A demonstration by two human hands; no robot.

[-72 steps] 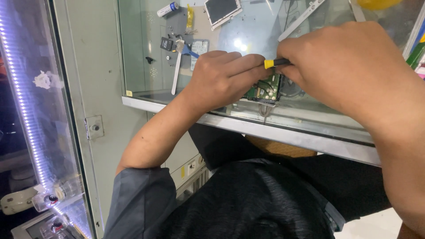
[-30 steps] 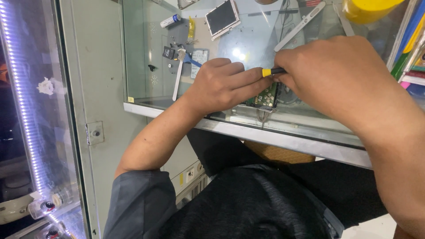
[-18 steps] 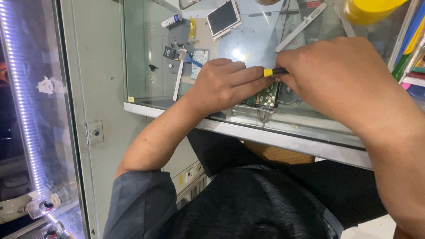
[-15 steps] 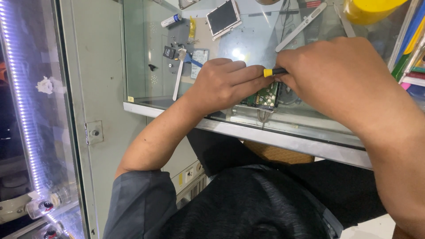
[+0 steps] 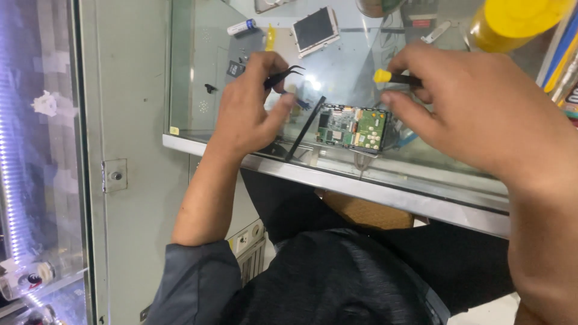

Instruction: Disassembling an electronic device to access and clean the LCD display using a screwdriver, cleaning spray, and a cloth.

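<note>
A green circuit board (image 5: 352, 127) in a small opened device lies on the glass counter (image 5: 337, 90), uncovered between my hands. My left hand (image 5: 250, 111) is lifted just left of it and pinches black curved tweezers (image 5: 282, 75), tips pointing right. A thin black pry stick (image 5: 304, 129) lies slanted on the glass beside that hand. My right hand (image 5: 475, 114) hovers to the right of the board and grips a screwdriver with a yellow cap (image 5: 385, 76), held roughly level above the board.
At the back of the counter lie a small screen panel (image 5: 314, 28), a white cylindrical battery (image 5: 242, 27) and a yellow bottle (image 5: 512, 24). The counter's metal front edge (image 5: 373, 186) runs above my lap. A grey cabinet door (image 5: 120, 162) stands at left.
Both hands have lifted off the board and moved apart, so the board now shows. The left hand now holds tweezers; the screwdriver rose with the right hand.
</note>
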